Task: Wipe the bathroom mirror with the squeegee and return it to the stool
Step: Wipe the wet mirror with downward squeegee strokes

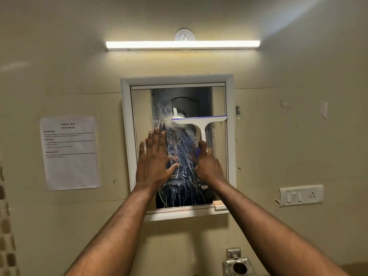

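Observation:
A white-framed bathroom mirror point(139, 108) hangs on the wall ahead, its glass streaked with white foam and drips in the middle. My right hand point(209, 166) grips the handle of a white squeegee point(201, 124) with a purple blade edge. The blade lies flat on the glass, across the mirror's upper right part. My left hand point(155, 158) rests flat against the mirror's left half, fingers spread, holding nothing. The stool is out of view.
A lit tube light point(183, 45) runs above the mirror. A printed paper sheet point(69, 152) is taped to the wall at left. A switch and socket plate point(300, 195) sits at right. A metal holder point(237, 263) juts out below the mirror.

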